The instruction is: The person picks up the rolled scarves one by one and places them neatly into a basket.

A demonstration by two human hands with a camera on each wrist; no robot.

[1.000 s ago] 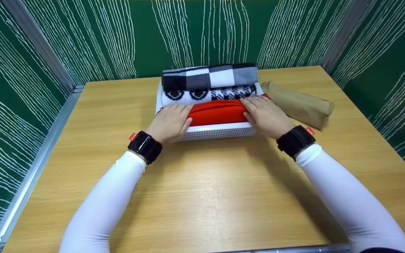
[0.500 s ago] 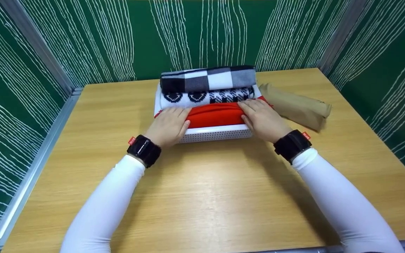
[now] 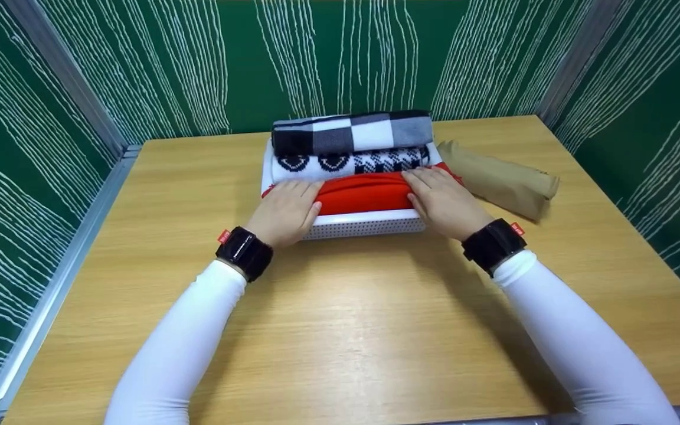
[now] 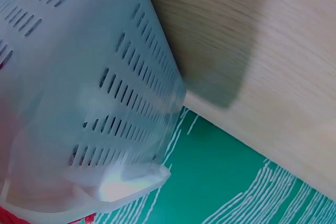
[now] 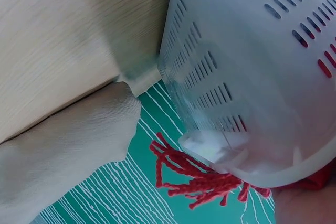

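A white perforated basket (image 3: 369, 227) stands near the back of the table, filled with rolled textiles. Along its near side lies a red scarf (image 3: 363, 198), whose red fringe (image 5: 202, 177) hangs over the basket's rim in the right wrist view. My left hand (image 3: 284, 213) rests on the scarf's left end, fingers extended over it. On the right end, my right hand (image 3: 449, 202) presses down in the same manner. Behind the scarf sit a white-and-black patterned knit roll (image 3: 340, 164) and a black, grey and white checked roll (image 3: 369, 133). Most of both hands lies outside the wrist views.
A khaki rolled cloth (image 3: 499, 180) lies on the table right of the basket. The wooden table (image 3: 352, 330) stretches in front. Green panels (image 3: 245, 65) with white lines enclose the back and sides, with metal framing (image 3: 68, 77) at the corners.
Both hands stay on the red scarf. Compared with one second ago, a little more of its red fringe shows beside the right hand. The camera has shifted slightly.
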